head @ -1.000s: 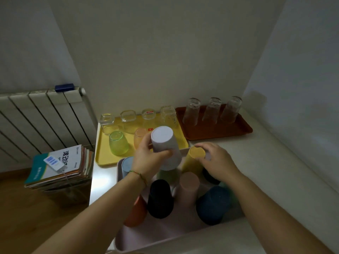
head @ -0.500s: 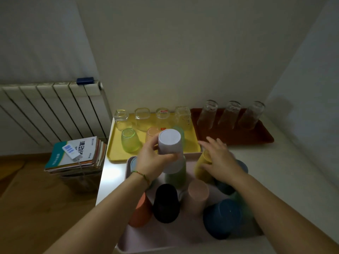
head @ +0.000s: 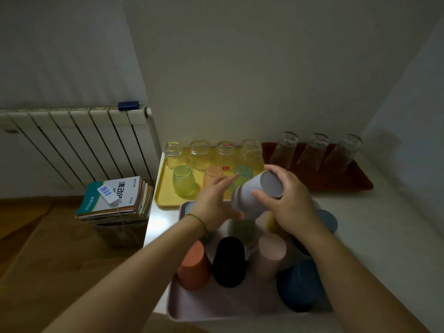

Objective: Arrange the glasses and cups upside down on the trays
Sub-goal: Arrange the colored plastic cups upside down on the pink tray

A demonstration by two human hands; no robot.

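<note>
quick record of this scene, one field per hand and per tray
right hand: grips grey cup, cup tilted
left hand: fingers straight, beside that cup
pink tray: upside-down cups, among them orange cup and black cup
yellow tray: four clear glasses at the back, three tinted glasses in front
red tray: three tall glasses in a row

White counter: yellow tray, brown tray, pink tray.
</note>
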